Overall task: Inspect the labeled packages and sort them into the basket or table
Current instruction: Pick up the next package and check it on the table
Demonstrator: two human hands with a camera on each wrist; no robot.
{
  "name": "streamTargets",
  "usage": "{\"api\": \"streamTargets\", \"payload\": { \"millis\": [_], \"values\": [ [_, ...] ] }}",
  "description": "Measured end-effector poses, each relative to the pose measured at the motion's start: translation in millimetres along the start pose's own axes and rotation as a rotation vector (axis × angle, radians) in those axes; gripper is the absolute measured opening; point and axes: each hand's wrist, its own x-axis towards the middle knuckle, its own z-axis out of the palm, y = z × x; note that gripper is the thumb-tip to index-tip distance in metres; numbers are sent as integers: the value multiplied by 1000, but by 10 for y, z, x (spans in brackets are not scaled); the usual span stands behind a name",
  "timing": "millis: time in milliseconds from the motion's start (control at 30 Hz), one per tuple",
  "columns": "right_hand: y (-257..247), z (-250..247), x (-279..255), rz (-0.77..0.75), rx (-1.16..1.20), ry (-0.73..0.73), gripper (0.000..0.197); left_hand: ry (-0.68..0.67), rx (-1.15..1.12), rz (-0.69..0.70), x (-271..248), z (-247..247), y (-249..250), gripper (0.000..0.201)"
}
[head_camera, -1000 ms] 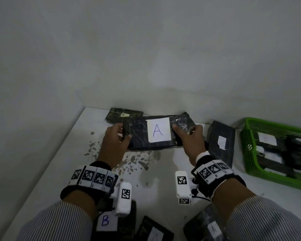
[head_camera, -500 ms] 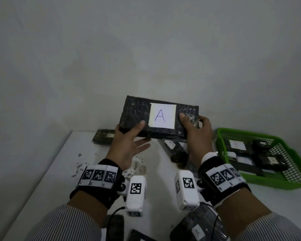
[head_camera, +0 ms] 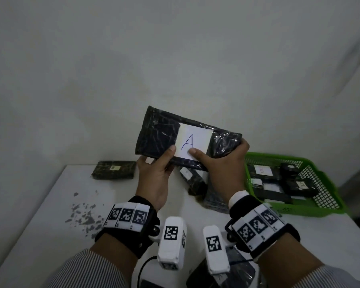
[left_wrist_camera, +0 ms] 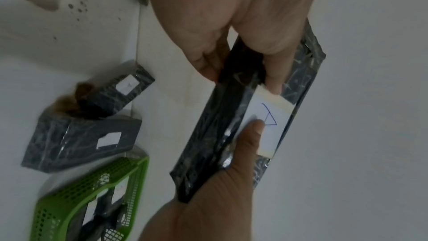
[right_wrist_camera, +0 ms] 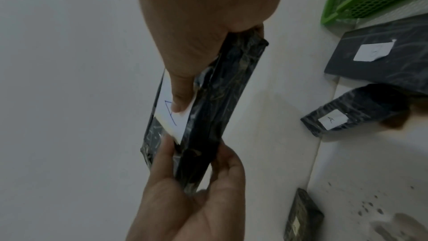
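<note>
The white tabletop point(head_camera: 40, 225) is smooth, with grey chipped patches. The green perforated plastic basket point(head_camera: 312, 206) holds dark packages whose labels are too small to read. The flat rectangular package point(head_camera: 160, 134), wrapped in glossy crinkled black film, is held above the tabletop. Left hand point(head_camera: 154, 177) and right hand point(head_camera: 224, 169) pinch its lower edge, thumbs on the paper "A" label point(head_camera: 197, 134); remaining fingers are hidden behind.

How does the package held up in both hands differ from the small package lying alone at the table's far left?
The held package is up in the air, gripped by the left hand and right hand; the far-left package lies flat on the table, untouched. The held one looks larger, with a big white label marked A; the other's label is tiny and unreadable. Both are dark and plastic-wrapped.
</note>
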Motion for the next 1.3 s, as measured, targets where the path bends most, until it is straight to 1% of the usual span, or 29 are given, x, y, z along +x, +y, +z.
{"api": "streamTargets", "payload": {
  "millis": [67,100,133,200,267,300,333,367,400,433,500,533,567,600,633,667,700,733,767,800,867,933,1000,1033,1100,1133,1200,1233,1300],
  "values": [
    [52,36,-44,-12,10,3,126,-45,64,-4,4,29,-12,57],
    [73,39,-57,-9,5,-14,128,-56,90,2,6,21,-10,53],
    [84,33,-57,-14,-24,-31,130,-58,102,7,11,-2,-3,54],
    [34,-24,-33,-94,-220,-32,133,-57,126,18,5,-45,18,62],
    [-60,-75,7,-249,-498,-30,127,-82,197,36,-15,-84,25,62],
    [-134,-90,34,-311,-647,-70,120,-105,248,48,-34,-97,20,60],
    [-198,-94,76,-353,-801,-147,114,-127,297,57,-61,-101,12,58],
    [-263,-96,124,-364,-920,-256,109,-144,333,58,-91,-98,0,56],
    [-306,-99,177,-340,-975,-369,100,-154,344,52,-108,-94,-20,53],
    [-332,-108,224,-313,-960,-462,87,-164,336,39,-116,-93,-38,49],
    [-349,-137,295,-289,-881,-560,68,-185,286,-19,-107,-109,-59,43],
    [-343,-159,322,-295,-871,-572,64,-182,255,-61,-87,-135,-59,45],
    [-335,-188,348,-307,-883,-574,62,-149,237,-96,-62,-153,-40,55],
    [-324,-217,370,-322,-905,-583,61,-82,261,-113,-27,-180,-14,73],
    [-309,-249,385,-332,-933,-603,60,0,341,-94,6,-211,18,93],
    [-289,-274,394,-333,-967,-631,59,67,475,-34,42,-233,59,106],
    [-271,-290,391,-330,-1002,-664,58,88,614,46,75,-251,104,112],
    [-253,-294,382,-329,-1040,-695,59,58,734,127,109,-264,138,111],
    [-239,-287,368,-335,-1069,-722,60,-8,832,177,145,-276,169,108],
    [-231,-271,354,-337,-1090,-746,62,-94,899,179,185,-283,195,106],
    [-238,-233,321,-338,-1114,-785,65,-254,983,89,259,-288,220,99],
    [-244,-202,301,-347,-1123,-814,66,-321,979,62,283,-288,228,81],
    [-248,-192,310,-353,-1105,-831,68,-311,872,77,282,-295,216,62],
    [-258,-208,331,-359,-1104,-830,72,-297,824,87,284,-307,209,57],
    [-265,-300,411,-360,-1135,-784,90,-250,739,93,280,-344,190,57],
    [-269,-363,448,-332,-1119,-727,101,-211,701,83,286,-365,180,58],
    [-234,-465,492,-219,-941,-577,115,-136,642,64,296,-389,173,60],
    [-207,-482,486,-161,-830,-511,118,-113,622,57,289,-381,168,60],
    [-124,-438,449,-50,-644,-416,113,-87,597,51,281,-348,141,61]
  ]
}}
